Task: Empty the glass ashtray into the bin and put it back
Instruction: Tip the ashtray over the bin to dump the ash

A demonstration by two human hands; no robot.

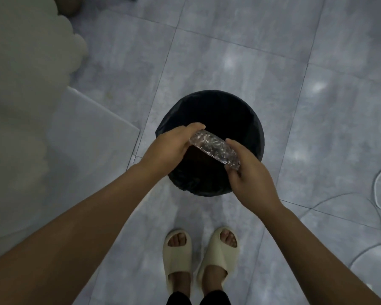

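Note:
A clear, knobbly glass ashtray (213, 149) is held on edge, tipped over the mouth of a round bin (227, 104) lined with a black bag. My left hand (169, 147) grips its upper left rim. The lower right rim sits between the thumb and fingers of my right hand (250, 179). Both hands hover just above the bin's near half. The inside of the bin is too dark to make out any contents.
The bin stands on a grey tiled floor (251, 51). A pale table top (86, 139) juts in from the left, beside a light cushioned seat (26, 51). My feet in cream slippers (198, 258) are just behind the bin. A white cable (377, 190) loops at the right edge.

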